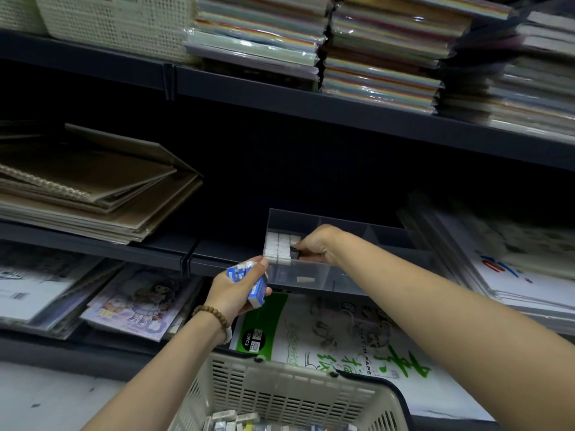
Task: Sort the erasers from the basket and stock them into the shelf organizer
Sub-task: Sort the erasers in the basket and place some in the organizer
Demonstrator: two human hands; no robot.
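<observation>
A clear plastic shelf organizer (314,279) sits on the middle shelf, its left compartment packed with rows of white erasers (281,247). My right hand (317,245) reaches into that compartment and pinches an eraser at the edge of the rows. My left hand (231,290), with a bead bracelet on the wrist, grips several blue-and-white sleeved erasers (255,289) just below the organizer's front left corner. At the bottom, a beige perforated basket (280,390) holds several more erasers (233,421).
Sketch paper packs (342,340) lie on the lower shelf under the organizer. Brown spiral sketchbooks (93,188) are stacked at the left, white pads (513,259) at the right. Coloured paper packs (373,48) and beige baskets (118,23) fill the top shelf.
</observation>
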